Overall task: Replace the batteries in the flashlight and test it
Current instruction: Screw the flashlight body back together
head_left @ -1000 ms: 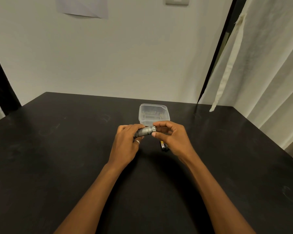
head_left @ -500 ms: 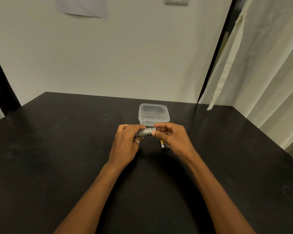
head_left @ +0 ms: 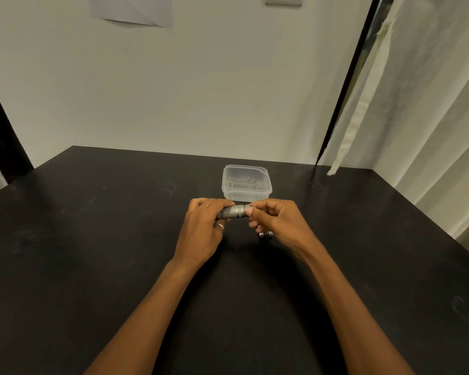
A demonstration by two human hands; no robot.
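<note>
A small grey metal flashlight (head_left: pixel 234 212) with a knurled body lies level between my hands, just above the black table (head_left: pixel 92 239). My left hand (head_left: pixel 203 231), with a ring on one finger, wraps around its left part. My right hand (head_left: pixel 279 226) pinches the flashlight's right end with thumb and fingertips. A few batteries (head_left: pixel 266 234) lie on the table under my right hand, mostly hidden by it.
A clear plastic container (head_left: pixel 246 182) stands on the table just behind my hands, with small items inside. A pale wall rises behind the table, a curtain (head_left: pixel 417 117) hangs at the right, and a dark frame (head_left: pixel 0 131) stands at the left.
My right hand's fingers have shifted slightly on the flashlight's right end, and more of the batteries is now covered. The flashlight stays in the same place.
</note>
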